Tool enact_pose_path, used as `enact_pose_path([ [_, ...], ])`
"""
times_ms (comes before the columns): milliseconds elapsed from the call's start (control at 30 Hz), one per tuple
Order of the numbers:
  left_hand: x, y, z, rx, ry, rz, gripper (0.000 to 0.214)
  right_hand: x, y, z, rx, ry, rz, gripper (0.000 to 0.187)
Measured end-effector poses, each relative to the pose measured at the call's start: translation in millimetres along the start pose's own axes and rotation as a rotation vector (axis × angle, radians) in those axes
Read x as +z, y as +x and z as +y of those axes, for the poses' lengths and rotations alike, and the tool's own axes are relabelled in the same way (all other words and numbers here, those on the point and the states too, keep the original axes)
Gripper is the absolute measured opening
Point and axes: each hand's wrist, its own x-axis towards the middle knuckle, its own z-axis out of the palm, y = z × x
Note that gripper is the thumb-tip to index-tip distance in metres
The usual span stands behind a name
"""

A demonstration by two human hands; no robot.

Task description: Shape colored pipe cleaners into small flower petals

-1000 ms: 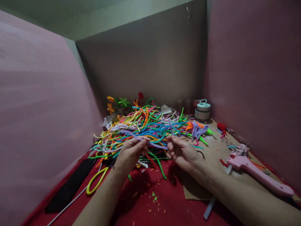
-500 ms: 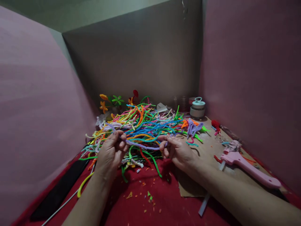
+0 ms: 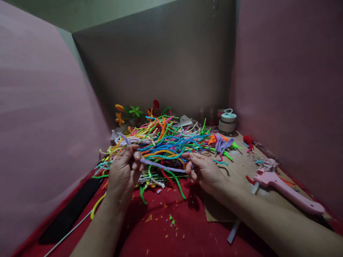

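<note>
A lavender pipe cleaner (image 3: 163,166) stretches between my two hands, sagging slightly toward the right. My left hand (image 3: 125,166) is closed on it, with one end sticking out past the thumb. On the other side, my right hand (image 3: 202,169) pinches the pipe cleaner near its right end; that tip is hidden by the fingers. Directly behind both hands spreads a big tangled heap of multicoloured pipe cleaners (image 3: 171,141). Some bent lavender pieces (image 3: 223,143) lie at the heap's right side.
A pink glue gun (image 3: 289,192) with a clear glue stick rests on cardboard (image 3: 218,210) at right. Behind stand a teal-lidded jar (image 3: 227,122) and pipe-cleaner flowers (image 3: 136,111). Scraps dot the red cloth (image 3: 158,242). A black strip (image 3: 71,212) lies at left. Pink walls flank both sides.
The lavender pipe cleaner's right part hangs a little lower, and my right hand has shifted slightly right. The whole view has moved a little.
</note>
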Motion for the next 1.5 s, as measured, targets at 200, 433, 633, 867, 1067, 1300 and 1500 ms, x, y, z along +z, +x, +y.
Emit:
enact_pose_path([
  [200, 4.4, -5, 2, -0.076, -0.010, -0.025, 0.013, 1, -3, -4, 0.068, -0.015, -0.069, 0.033],
  [433, 5.1, -6, -2, -0.276, -0.040, -0.085, 0.015, 4, -7, -19, 0.190, 0.147, -0.192, 0.043],
  [633, 15.4, -23, -18, -0.351, 0.058, -0.246, 0.016, 9, -13, -1, 0.331, -0.116, -0.329, 0.033],
  [867, 29.1, -39, -30, -0.438, 0.112, -0.363, 0.019, 16, -22, 4, 0.231, -0.296, -0.313, 0.020],
  [1067, 24.2, -37, -28, -0.412, 0.179, -0.301, 0.024, 18, -22, -1, 0.249, -0.409, -0.219, 0.015],
  [1300, 24.4, -41, -28, -0.328, 0.461, -0.358, 0.022, 15, -18, 1, 0.160, -0.329, -0.210, 0.022],
  [1500, 31.4, -45, -27, -0.319, 0.615, -0.428, 0.023, 15, -17, 3, 0.148, -0.304, -0.210, 0.021],
])
